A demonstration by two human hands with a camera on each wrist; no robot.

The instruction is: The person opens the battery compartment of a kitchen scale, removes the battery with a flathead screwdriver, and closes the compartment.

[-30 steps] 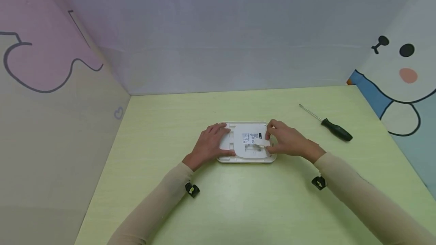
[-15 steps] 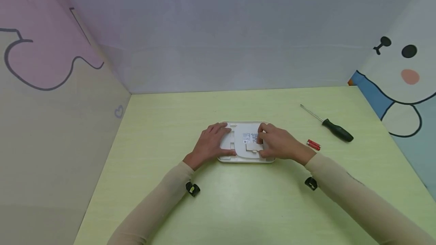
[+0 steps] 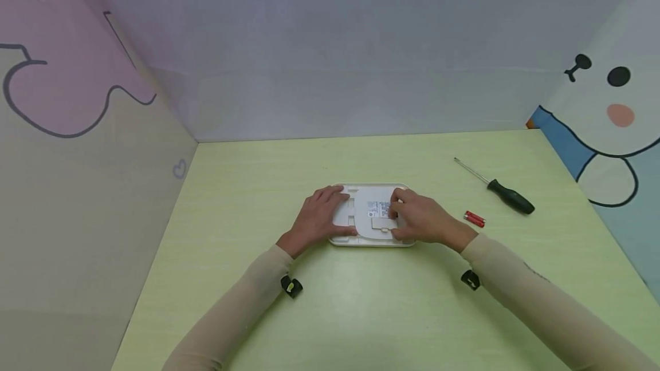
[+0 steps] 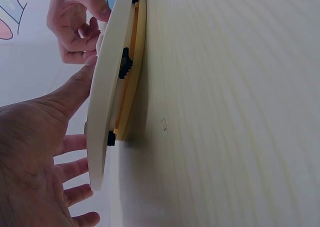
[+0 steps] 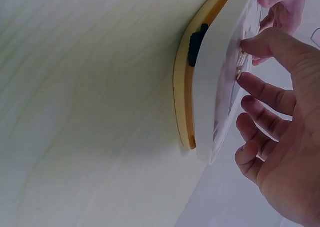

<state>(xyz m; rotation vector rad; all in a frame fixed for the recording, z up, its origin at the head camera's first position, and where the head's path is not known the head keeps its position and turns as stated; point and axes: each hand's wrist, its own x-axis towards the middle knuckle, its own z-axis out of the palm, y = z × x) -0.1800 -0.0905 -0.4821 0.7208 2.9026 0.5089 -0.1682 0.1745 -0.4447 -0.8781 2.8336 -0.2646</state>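
Observation:
A white, flat device with rounded corners point(image 3: 364, 213) lies on the table, its labelled panel facing up. Below its white body point(image 4: 104, 102), the left wrist view shows a yellowish lower part and black pieces along the side. My left hand point(image 3: 318, 213) rests on the device's left end, thumb and fingers spread and fairly straight. At the compartment near the label, my right hand point(image 3: 424, 216) pinches a small white battery cover point(image 3: 381, 223) between thumb and index finger. In the right wrist view, the other fingers of this right hand point(image 5: 285, 117) curve loosely beside the panel.
Two red batteries point(image 3: 474, 219) lie side by side on the table, right of my right hand. Farther right and back is a screwdriver point(image 3: 510, 196) with a dark green handle. A pale wall point(image 3: 330, 73) rises behind the table point(image 3: 268, 176).
The right hand has shifted left over the panel, and the cover now lies flat over the compartment opening. The red batteries, out of sight at first, now show. The left hand stays put.

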